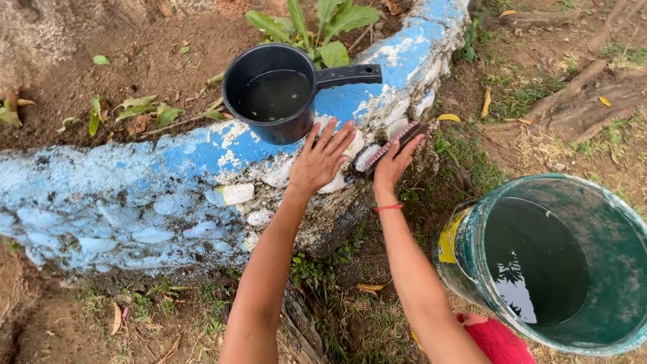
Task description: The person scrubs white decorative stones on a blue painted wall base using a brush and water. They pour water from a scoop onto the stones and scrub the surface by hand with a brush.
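Right hand (393, 164) grips a scrub brush (394, 143) against the blue curb (202, 152); left hand (319, 160) lies flat, fingers spread. Grime remains at 8 o'clock, so scrubbing looks partway done. Water-filled black dipper (276, 91) sits at 12, bucket (559, 263) at 4.

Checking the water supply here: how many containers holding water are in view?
2. A black handled dipper sits on the blue painted curb, just above the left hand. A large green bucket stands on the ground at lower right.

Left hand (322, 158) flat with fingers spread on a blue-painted stone curb (135, 195), right hand (394, 162) pressing a scrub brush (394, 143) to its near face, black water-filled dipper (276, 93) on top just beyond, green water bucket (559, 263) near right, leafy plant (317, 27) far behind
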